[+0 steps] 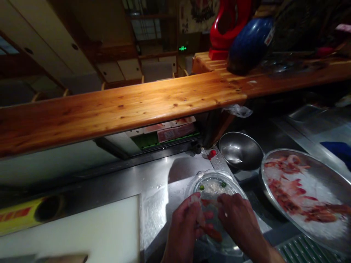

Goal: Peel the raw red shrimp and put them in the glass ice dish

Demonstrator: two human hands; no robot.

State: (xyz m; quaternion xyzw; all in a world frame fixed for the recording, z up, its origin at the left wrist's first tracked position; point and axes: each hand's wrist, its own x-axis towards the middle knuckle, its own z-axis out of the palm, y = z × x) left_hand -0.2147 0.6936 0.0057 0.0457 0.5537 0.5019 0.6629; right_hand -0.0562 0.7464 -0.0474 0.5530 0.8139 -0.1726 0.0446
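My left hand (184, 223) is curled around a pale peeled shrimp (201, 215), whose orange-red end (212, 233) sticks out below the fingers. Close by on the right, my right hand (238, 216) has its fingers pinched together, with a small reddish piece (207, 202) showing between the hands. What exactly the right fingers grip is hidden. Both hands are over a round clear dish (236, 184) with translucent pale contents and two small green lumps (202, 187) near its far side.
At right, a large metal bowl (267, 182) holds ice and several red shrimp (287, 193). Behind it stands a smaller steel bowl (241, 149). A white cutting board (109, 223) lies at left, with a knife (61, 258) at its near edge. A wooden counter ledge (137, 98) crosses behind.
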